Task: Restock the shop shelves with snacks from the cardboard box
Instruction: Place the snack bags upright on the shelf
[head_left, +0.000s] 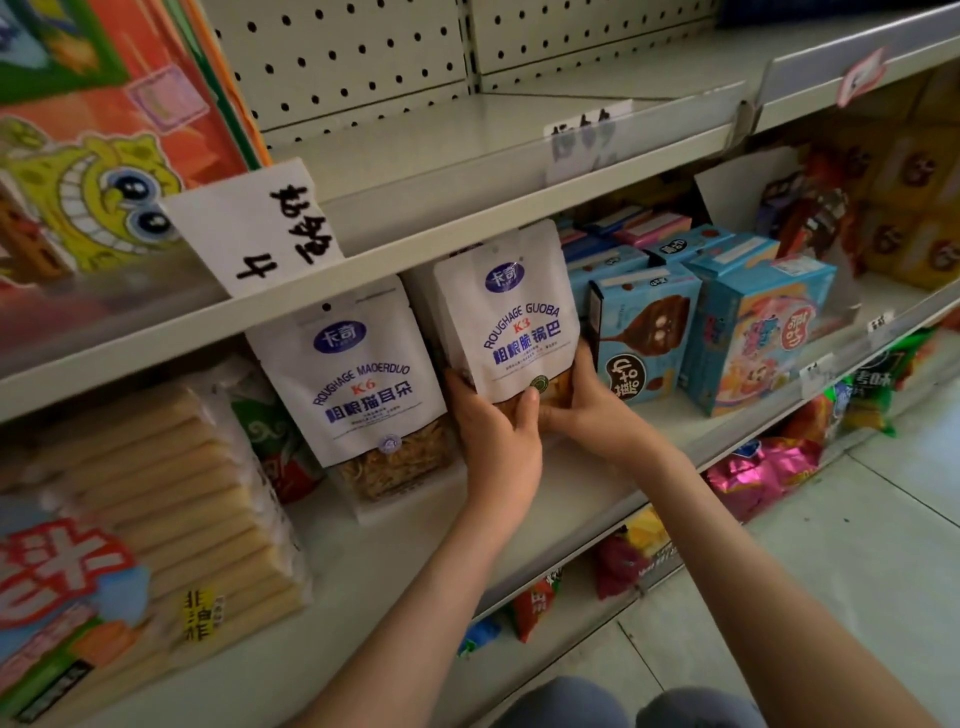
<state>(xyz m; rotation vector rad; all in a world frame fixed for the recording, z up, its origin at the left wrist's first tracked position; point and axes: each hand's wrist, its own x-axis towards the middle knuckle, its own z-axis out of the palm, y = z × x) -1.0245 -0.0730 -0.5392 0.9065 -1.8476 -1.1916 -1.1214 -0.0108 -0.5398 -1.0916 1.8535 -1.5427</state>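
Note:
A white snack pouch (511, 317) marked "Roughage Guoba K3" stands upright on the middle shelf (587, 483), its top near the shelf above. My left hand (493, 431) grips its lower left corner, thumb across the front. My right hand (587, 405) holds its lower right edge from the side and below. To its left stands a similar white pouch (363, 384) marked "K6", with more pouches behind. The cardboard box is out of view.
Blue snack boxes (706, 332) stand right of the pouch. A large pack of pale sticks (156, 493) fills the shelf's left. Above is a shelf with a handwritten price card (260, 228) and a cartoon box (93, 156). Bagged snacks (758, 473) sit on the bottom shelf beside the tiled floor.

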